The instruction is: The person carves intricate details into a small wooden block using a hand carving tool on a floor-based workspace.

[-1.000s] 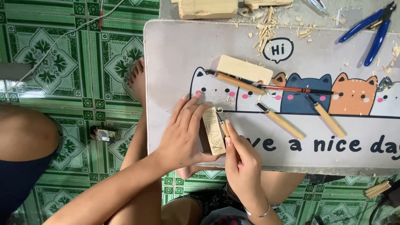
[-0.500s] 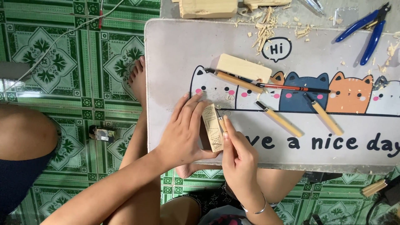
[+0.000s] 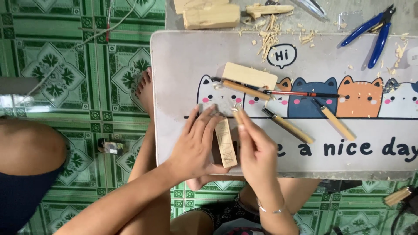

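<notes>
At lower centre of the frame, our left hand (image 3: pixel 196 146) pinned the small wooden slat (image 3: pixel 226 143) flat on the cartoon-cat mat (image 3: pixel 183 65) to steady it, while our right hand (image 3: pixel 257 152) gripped a wooden-handled carving tool (image 3: pixel 237 115) at its top end

Tool (image 3: pixel 237 114) mostly hidden behind right hand (image 3: pixel 257 152); pliers (image 3: pixel 374 30) tips cut off.

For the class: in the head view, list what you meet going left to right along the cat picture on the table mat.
Left hand → small wood strip → right hand → wooden-handled tool → second wooden-handled tool.
</notes>
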